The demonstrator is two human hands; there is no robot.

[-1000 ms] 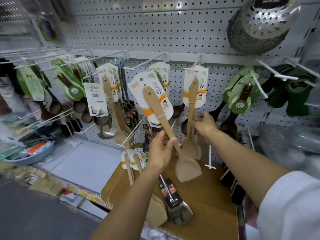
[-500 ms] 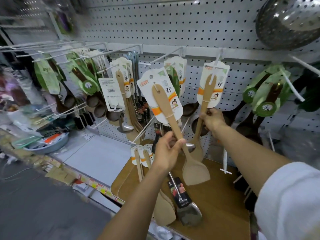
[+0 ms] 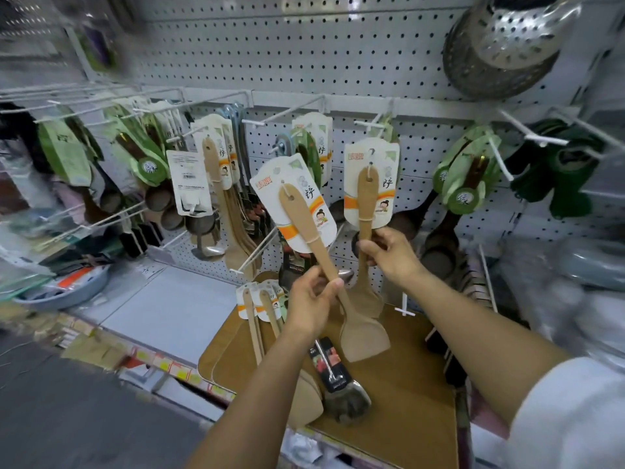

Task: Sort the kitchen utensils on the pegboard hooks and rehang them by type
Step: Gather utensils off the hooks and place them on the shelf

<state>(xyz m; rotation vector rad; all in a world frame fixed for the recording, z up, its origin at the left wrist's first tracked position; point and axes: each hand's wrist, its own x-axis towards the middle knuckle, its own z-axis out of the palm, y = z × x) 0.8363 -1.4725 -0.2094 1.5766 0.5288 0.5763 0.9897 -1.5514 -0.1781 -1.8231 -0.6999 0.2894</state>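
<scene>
My left hand (image 3: 313,299) grips the handle of a wooden spatula (image 3: 363,336) on a white and orange card, tilted with its blade down to the right. My right hand (image 3: 394,255) grips the handle of a second carded wooden spatula (image 3: 368,198), held upright in front of the pegboard (image 3: 304,45). The top of its card sits just below a white hook (image 3: 365,123); I cannot tell whether it hangs on it. More wooden spatulas (image 3: 216,177) of the same kind hang on a hook to the left.
Two carded wooden spatulas (image 3: 257,316) and a metal spatula (image 3: 341,384) lie on wooden boards (image 3: 406,384) on the shelf below. Green-carded dark ladles hang at left (image 3: 148,160) and right (image 3: 466,187). A perforated metal strainer (image 3: 507,45) hangs top right. Bare white hooks stick out.
My right hand has brought its spatula lower, so the card top now sits under the hook. My left hand keeps its tilted spatula in about the same place.
</scene>
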